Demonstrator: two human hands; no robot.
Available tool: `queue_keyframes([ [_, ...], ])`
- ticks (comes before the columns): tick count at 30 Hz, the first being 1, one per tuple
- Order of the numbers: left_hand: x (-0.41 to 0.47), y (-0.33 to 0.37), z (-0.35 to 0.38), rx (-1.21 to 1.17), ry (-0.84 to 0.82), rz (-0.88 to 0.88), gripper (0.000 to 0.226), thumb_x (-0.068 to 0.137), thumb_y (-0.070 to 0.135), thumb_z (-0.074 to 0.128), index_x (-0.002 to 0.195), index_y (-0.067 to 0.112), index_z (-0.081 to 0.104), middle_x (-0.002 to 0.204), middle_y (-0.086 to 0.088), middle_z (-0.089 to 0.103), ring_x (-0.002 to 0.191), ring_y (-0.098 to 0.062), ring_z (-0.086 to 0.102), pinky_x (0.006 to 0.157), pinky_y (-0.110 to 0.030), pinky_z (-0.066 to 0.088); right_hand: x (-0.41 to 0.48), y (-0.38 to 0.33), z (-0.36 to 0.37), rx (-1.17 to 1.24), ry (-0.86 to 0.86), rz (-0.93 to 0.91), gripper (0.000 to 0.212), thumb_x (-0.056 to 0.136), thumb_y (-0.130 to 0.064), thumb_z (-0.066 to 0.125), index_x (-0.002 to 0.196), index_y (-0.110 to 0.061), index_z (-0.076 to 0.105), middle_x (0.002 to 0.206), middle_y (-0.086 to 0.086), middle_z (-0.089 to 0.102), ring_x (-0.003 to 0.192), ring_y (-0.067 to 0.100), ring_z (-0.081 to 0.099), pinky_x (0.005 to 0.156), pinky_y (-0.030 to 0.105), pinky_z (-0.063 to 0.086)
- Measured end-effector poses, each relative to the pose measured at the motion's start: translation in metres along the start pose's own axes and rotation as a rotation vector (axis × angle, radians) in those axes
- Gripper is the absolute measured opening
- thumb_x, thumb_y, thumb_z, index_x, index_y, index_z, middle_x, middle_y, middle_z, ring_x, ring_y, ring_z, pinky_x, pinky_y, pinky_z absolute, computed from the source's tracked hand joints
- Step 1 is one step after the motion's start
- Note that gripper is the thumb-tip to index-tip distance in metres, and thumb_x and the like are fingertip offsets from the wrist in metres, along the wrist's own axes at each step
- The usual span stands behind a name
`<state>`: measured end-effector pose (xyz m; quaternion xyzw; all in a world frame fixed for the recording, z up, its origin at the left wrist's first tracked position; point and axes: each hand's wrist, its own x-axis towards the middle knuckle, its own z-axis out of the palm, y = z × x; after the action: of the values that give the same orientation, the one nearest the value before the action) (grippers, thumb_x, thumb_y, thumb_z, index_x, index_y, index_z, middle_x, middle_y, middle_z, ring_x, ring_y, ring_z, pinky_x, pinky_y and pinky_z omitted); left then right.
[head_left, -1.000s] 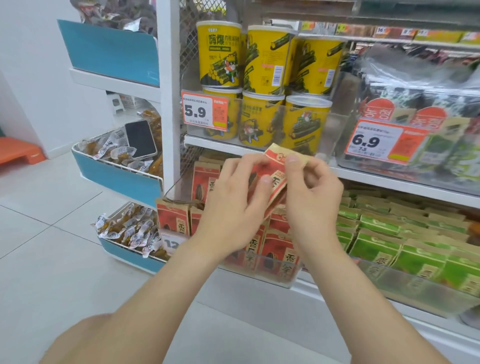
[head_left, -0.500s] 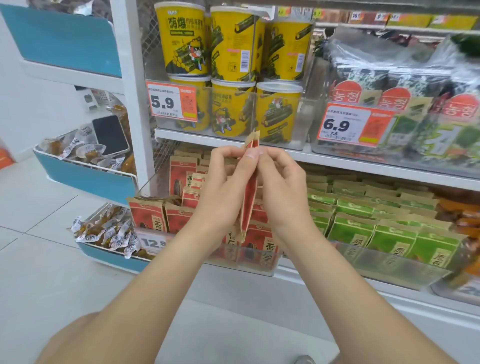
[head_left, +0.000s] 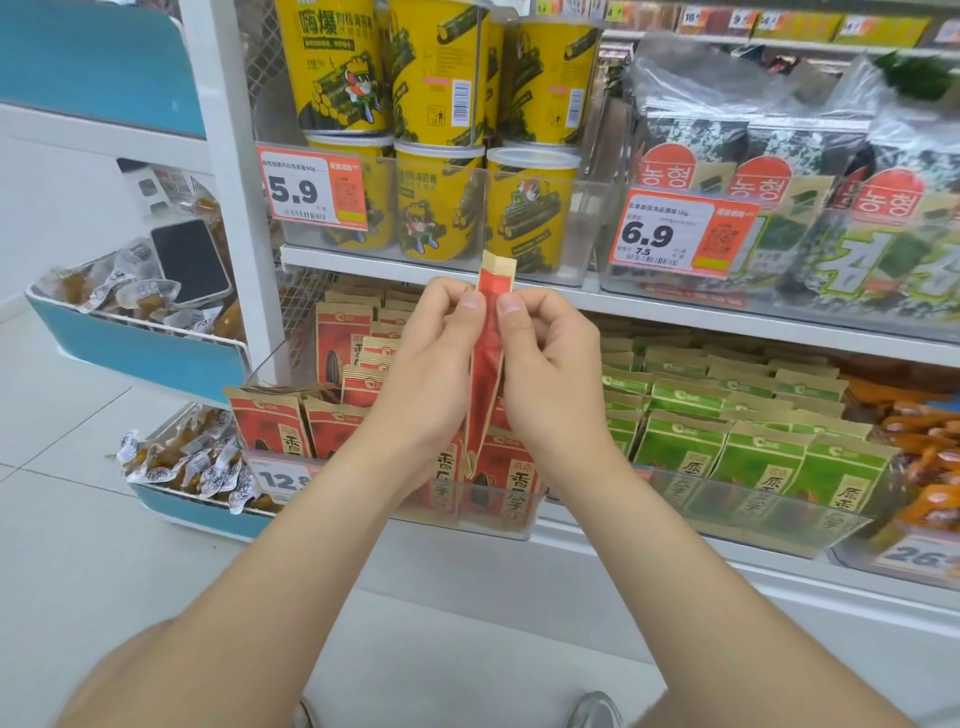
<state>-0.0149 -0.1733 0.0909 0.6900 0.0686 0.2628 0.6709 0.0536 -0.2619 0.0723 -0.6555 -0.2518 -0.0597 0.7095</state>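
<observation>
I hold a red packet (head_left: 487, 364) edge-on in front of me, so it shows as a thin, upright strip of kraft-brown paper with a glossy red face and a folded tan top. My left hand (head_left: 426, 374) pinches it from the left, thumb pressed flat near the top, the other fingers curled behind. My right hand (head_left: 550, 374) pinches it from the right in the same way, thumb beside the left thumb, so both hands meet around the packet. It hangs in the air just in front of the lower shelf, above a clear plastic bin (head_left: 493, 512) filled with more red packets (head_left: 332, 431) of the same kind, standing in rows.

Just right of those stand flat green packets (head_left: 753, 457) with the same brown paper tops. On the shelf above, yellow tubs (head_left: 441, 208), round and smooth with pale lids, are stacked two high behind a price tag (head_left: 314, 192) reading 5.9. To their right, crinkly clear bags of seaweed (head_left: 810, 208) sit behind a second tag (head_left: 685, 236) reading 6.9. The shelf boards are white. At the left, blue-fronted wire baskets (head_left: 156, 353) hold small wrapped snacks, and a dark phone (head_left: 189, 262) lies in the upper one. The floor (head_left: 67, 545) is pale, glossy tile.
</observation>
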Motion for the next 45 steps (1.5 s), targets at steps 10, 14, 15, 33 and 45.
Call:
queue_keyframes([
  [10,0.001,-0.002,-0.003,-0.073,0.000,0.055,0.023,0.116,0.034,0.045,0.108,0.015,0.056,0.101,-0.015,0.073,0.094,-0.032,0.069,0.084,-0.047,0.056,0.000,-0.008,-0.006,0.048,-0.073,-0.029,0.011,0.107,-0.020,0.067,0.108,-0.010,0.072,0.084,0.000,0.074,0.071,0.008,0.064,0.065,0.027,0.051],
  [14,0.005,-0.003,-0.004,-0.264,0.146,0.036,0.031,0.116,0.042,0.042,0.122,0.014,0.052,0.113,-0.019,0.070,0.102,-0.027,0.069,0.096,-0.053,0.057,-0.003,-0.011,-0.010,-0.096,-0.291,-0.025,0.022,0.090,-0.030,0.076,0.111,-0.030,0.068,0.110,-0.003,0.072,0.099,0.013,0.068,0.089,0.037,0.058],
  [15,0.007,-0.002,-0.005,-0.319,0.189,0.019,0.036,0.115,0.044,0.040,0.128,0.012,0.051,0.114,-0.014,0.069,0.102,-0.023,0.068,0.097,-0.048,0.058,-0.004,-0.010,-0.010,-0.142,-0.320,-0.010,0.028,0.086,-0.039,0.076,0.112,-0.035,0.066,0.117,-0.002,0.070,0.107,0.014,0.067,0.094,0.041,0.058],
  [33,0.002,0.000,-0.033,-0.094,-0.127,0.157,0.049,0.096,-0.003,0.074,0.142,0.014,0.067,0.132,0.000,0.075,0.123,-0.021,0.072,0.086,-0.038,0.063,-0.005,-0.011,-0.015,-0.135,-0.140,-0.160,0.041,0.113,-0.042,0.050,0.084,-0.015,0.059,0.066,-0.008,0.053,0.061,0.011,0.046,0.058,0.034,0.038],
  [45,0.000,0.004,-0.065,-0.120,-0.297,0.045,0.061,0.094,-0.012,0.070,0.147,0.015,0.060,0.140,0.001,0.072,0.124,-0.024,0.073,0.080,-0.032,0.065,-0.006,-0.004,-0.009,-0.320,-0.213,-0.194,0.039,0.114,-0.032,0.050,0.080,-0.015,0.055,0.064,-0.009,0.052,0.061,0.007,0.046,0.058,0.024,0.036],
])
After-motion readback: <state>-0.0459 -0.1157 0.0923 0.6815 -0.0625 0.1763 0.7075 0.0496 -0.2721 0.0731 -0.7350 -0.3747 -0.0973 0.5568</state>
